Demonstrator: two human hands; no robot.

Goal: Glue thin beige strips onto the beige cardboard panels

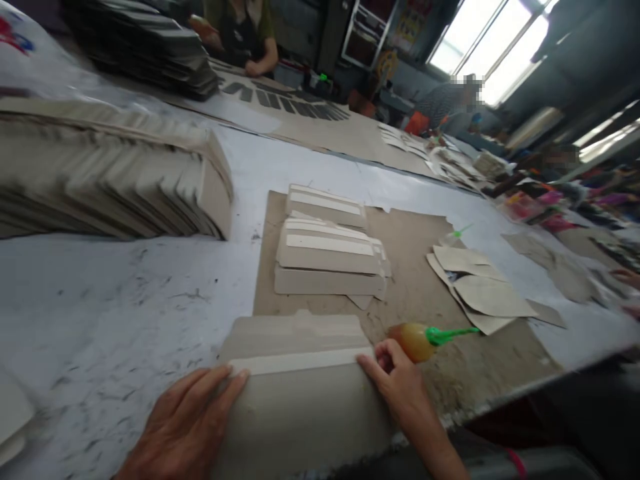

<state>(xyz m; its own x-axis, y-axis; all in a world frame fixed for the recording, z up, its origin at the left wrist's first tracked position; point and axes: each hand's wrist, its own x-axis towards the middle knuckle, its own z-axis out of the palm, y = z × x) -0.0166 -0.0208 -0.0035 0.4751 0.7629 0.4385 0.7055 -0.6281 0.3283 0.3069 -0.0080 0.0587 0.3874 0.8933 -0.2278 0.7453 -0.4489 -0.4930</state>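
Observation:
A grey-beige flat panel [305, 420] lies at the table's front edge, its upper part a notched flap. Across it runs a narrow white strip [300, 362]. My left hand [187, 417] has its thumb and forefinger closed on the strip's left end. At the right end, my right hand [400, 380] pinches the strip with thumb and curled fingers. What lies under the fingertips is hidden. Just beyond my right hand, a bottle of amber liquid with a green nozzle [415, 340] lies on its side on a brown sheet [415, 233].
Overlapping panels with white strips [330, 247] lie ahead. Cream curved pieces [490, 290] are to the right. A long row of stacked panels [110, 180] stands at left, a dark stack [145, 53] behind it. A person [245, 40] is across the table.

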